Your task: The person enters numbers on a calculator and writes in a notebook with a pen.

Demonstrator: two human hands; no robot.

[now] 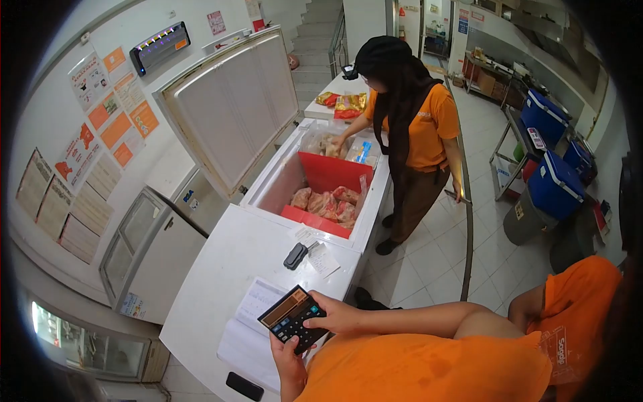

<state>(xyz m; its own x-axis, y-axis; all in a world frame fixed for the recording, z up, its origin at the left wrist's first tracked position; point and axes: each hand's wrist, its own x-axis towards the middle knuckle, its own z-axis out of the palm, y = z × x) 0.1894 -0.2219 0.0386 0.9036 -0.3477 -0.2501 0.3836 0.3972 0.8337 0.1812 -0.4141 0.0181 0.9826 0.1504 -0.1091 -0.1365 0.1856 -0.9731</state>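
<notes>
A black calculator [295, 316] with a brown-tinted display is held tilted over the near end of the white freezer top. My left hand [288, 358] grips its lower edge, with the thumb lying over the front. At the right side, my right hand [338, 316] is closed around the calculator's edge, one digit resting on the keys. Behind and below the calculator lies an open notebook [251, 321] with handwriting. A dark phone [244, 386] rests beside the notebook, near my left hand.
A person in orange [429, 134] reaches into the open chest freezer [268, 194], which holds bagged frozen meat [328, 204] between red dividers. A small black device [295, 256] and a receipt [324, 260] lie on the white top. Another orange-clad person [576, 321] is close at right.
</notes>
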